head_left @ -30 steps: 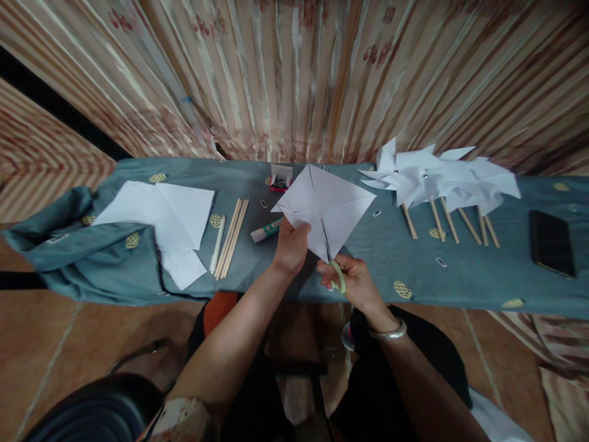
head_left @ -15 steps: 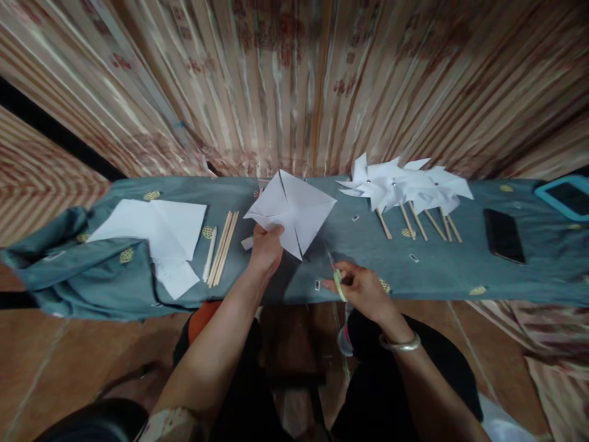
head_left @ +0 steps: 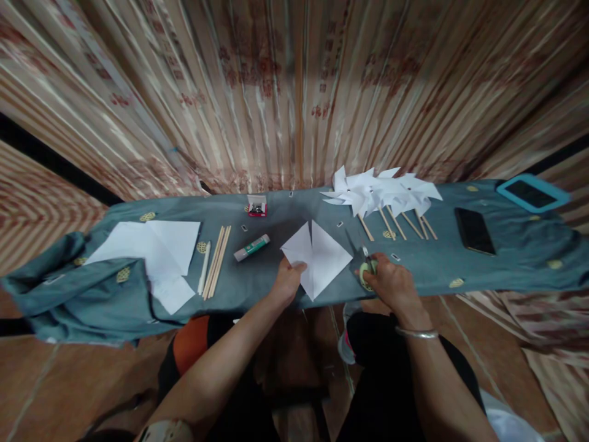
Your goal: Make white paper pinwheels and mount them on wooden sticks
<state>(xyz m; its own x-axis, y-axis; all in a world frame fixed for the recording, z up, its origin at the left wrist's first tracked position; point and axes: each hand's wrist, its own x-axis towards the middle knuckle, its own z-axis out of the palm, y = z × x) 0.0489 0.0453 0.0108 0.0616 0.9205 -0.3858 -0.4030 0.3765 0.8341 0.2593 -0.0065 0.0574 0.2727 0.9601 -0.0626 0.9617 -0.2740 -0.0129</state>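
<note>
My left hand (head_left: 289, 281) pinches the left corner of a white paper square (head_left: 327, 258), turned like a diamond, with slits running in from its top and bottom corners. Just right of the paper, my right hand (head_left: 391, 279) is closed around the green handles of a pair of scissors (head_left: 365, 267), whose blades point up and away from me. The scissors and the paper are apart. Behind them, at the back right, several finished white paper pinwheels (head_left: 386, 190) lie overlapping, their wooden sticks (head_left: 387, 222) toward me.
A glue stick (head_left: 252, 247) and a small open red box (head_left: 257, 207) lie left of centre. Farther left are wooden sticks (head_left: 217, 264), a white pen (head_left: 204, 268) and white paper sheets (head_left: 172, 245). A black phone (head_left: 475, 231) and a blue-framed device (head_left: 534, 191) lie right.
My left hand has brought the paper down and to the right, uncovering the glue stick and red box. My right hand has moved right with the scissors, and the view has shifted slightly.
</note>
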